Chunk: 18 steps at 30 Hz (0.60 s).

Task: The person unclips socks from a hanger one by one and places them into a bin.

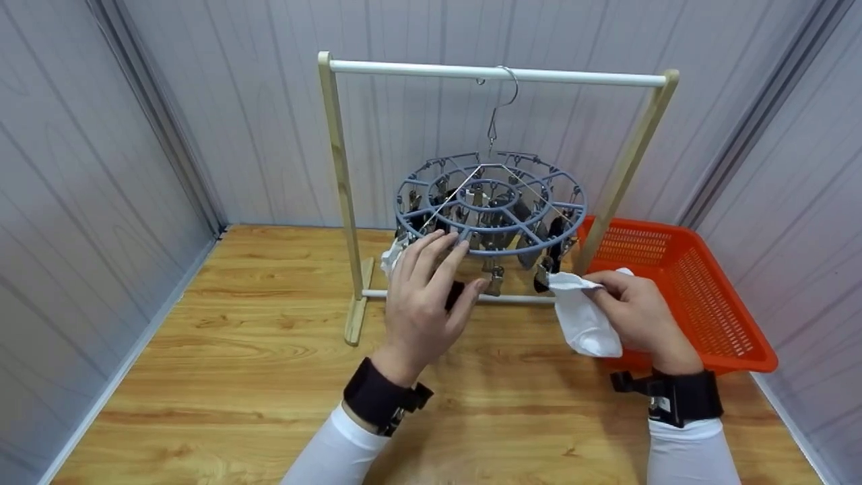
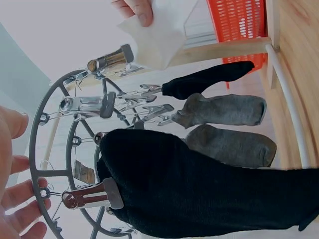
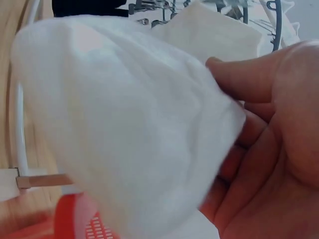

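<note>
Hands at the round clip hanger (image 1: 490,202), which hangs by its hook from the white rail (image 1: 498,73) of a wooden rack (image 1: 337,195) on the wood table (image 1: 256,337).

Right hand (image 1: 636,313) grasps a white sock (image 1: 584,320): thumb and fingers pinch the top edge, the rest of the sock drapes down below the hand. The sock's top edge sits just beside the clips on the hanger's right rim; can't tell whether a clip has it. In the right wrist view the white sock (image 3: 124,124) fills most of the picture with the fingers (image 3: 249,149) curled behind it.

Left hand (image 1: 424,300) is at the hanger's front-left rim, fingers straight and relaxed, tips touching the grey ring. The left wrist view shows the fingertips (image 2: 22,199) against the ring (image 2: 37,149), not wrapped round it. Something dark shows between thumb and fingers in the head view; can't tell what it is.

Already clipped on the hanger: a black sock (image 2: 199,189) close to the left hand, two grey socks (image 2: 229,127) and another black sock (image 2: 209,79) further in. Metal clips (image 2: 89,196) hang from the ring.

Orange basket (image 1: 700,296) stands on the table right of the rack, just behind the right hand.
</note>
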Each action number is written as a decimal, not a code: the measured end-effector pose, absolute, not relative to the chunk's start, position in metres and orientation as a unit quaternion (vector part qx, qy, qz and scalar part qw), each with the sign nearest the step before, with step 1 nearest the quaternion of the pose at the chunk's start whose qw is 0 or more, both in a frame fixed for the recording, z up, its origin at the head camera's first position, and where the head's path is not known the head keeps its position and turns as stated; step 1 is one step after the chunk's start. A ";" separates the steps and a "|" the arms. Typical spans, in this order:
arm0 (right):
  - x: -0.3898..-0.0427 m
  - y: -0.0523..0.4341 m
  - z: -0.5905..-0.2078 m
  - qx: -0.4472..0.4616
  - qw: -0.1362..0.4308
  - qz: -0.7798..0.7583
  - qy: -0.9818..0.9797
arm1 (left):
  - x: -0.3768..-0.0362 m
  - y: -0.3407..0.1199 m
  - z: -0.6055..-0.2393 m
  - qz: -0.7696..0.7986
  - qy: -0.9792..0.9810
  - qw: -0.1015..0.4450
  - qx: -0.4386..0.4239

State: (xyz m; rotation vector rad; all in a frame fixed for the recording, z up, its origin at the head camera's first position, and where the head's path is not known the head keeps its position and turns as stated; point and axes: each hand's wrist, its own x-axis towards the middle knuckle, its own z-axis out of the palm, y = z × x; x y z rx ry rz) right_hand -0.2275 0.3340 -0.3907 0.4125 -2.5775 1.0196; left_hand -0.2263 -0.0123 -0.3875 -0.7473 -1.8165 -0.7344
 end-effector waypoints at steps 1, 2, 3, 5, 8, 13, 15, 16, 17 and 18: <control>-0.227 0.336 -0.390 0.136 0.169 0.363 -0.906 | -0.226 -0.012 -0.387 -0.303 -0.751 0.498 -0.309; -0.227 0.338 -0.390 0.125 0.171 0.366 -0.906 | -0.226 -0.013 -0.388 -0.302 -0.752 0.498 -0.309; -0.227 0.340 -0.389 0.114 0.174 0.368 -0.906 | -0.226 -0.013 -0.388 -0.301 -0.752 0.498 -0.309; -0.227 0.345 -0.389 0.089 0.182 0.375 -0.905 | -0.226 -0.012 -0.388 -0.300 -0.753 0.498 -0.309; -0.228 0.352 -0.388 0.041 0.205 0.376 -0.903 | -0.226 -0.013 -0.388 -0.299 -0.754 0.497 -0.309; -0.233 0.363 -0.386 -0.051 0.245 0.377 -0.892 | -0.224 -0.013 -0.387 -0.297 -0.755 0.497 -0.307; -0.235 0.368 -0.388 -0.077 0.263 0.375 -0.886 | -0.224 -0.012 -0.387 -0.297 -0.753 0.500 -0.306; -0.236 0.370 -0.388 -0.088 0.271 0.369 -0.885 | -0.225 -0.012 -0.387 -0.297 -0.753 0.501 -0.306; -0.237 0.372 -0.390 -0.097 0.280 0.364 -0.883 | -0.225 -0.012 -0.387 -0.297 -0.752 0.501 -0.307; -0.238 0.375 -0.391 -0.103 0.284 0.358 -0.883 | -0.225 -0.012 -0.387 -0.297 -0.752 0.501 -0.307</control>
